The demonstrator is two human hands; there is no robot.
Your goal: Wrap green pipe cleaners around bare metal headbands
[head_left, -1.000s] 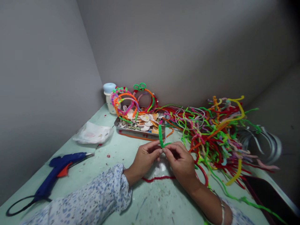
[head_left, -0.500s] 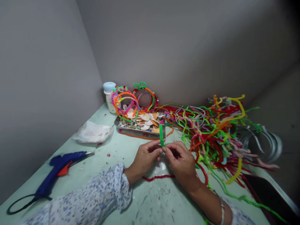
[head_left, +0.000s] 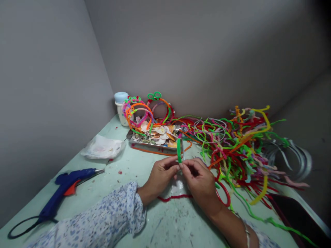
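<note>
Upright between my hands stands a green pipe cleaner (head_left: 179, 151) wrapped along a thin strip, with a pink tip on top and a pale band edge beside it. My left hand (head_left: 161, 175) pinches its lower end between thumb and forefinger. From the right, my right hand (head_left: 200, 182) pinches the same spot, fingertips touching those of the left. What lies inside the fingers is hidden. A red pipe cleaner (head_left: 174, 198) lies on the table behind my wrists.
Behind my hands, a metal tray (head_left: 155, 143) holds shells and decorated headbands (head_left: 141, 105). A pile of pipe cleaners (head_left: 240, 148) spreads at the right, near bare metal headbands (head_left: 302, 160) and a dark phone-like slab (head_left: 297, 213). Left are a blue glue gun (head_left: 57, 193), plastic bag (head_left: 103, 147) and jar (head_left: 121, 108).
The whole scene sits slightly lower in view. Both hands keep their pinch on the green pipe cleaner, with only a tiny shift of the fingers.
</note>
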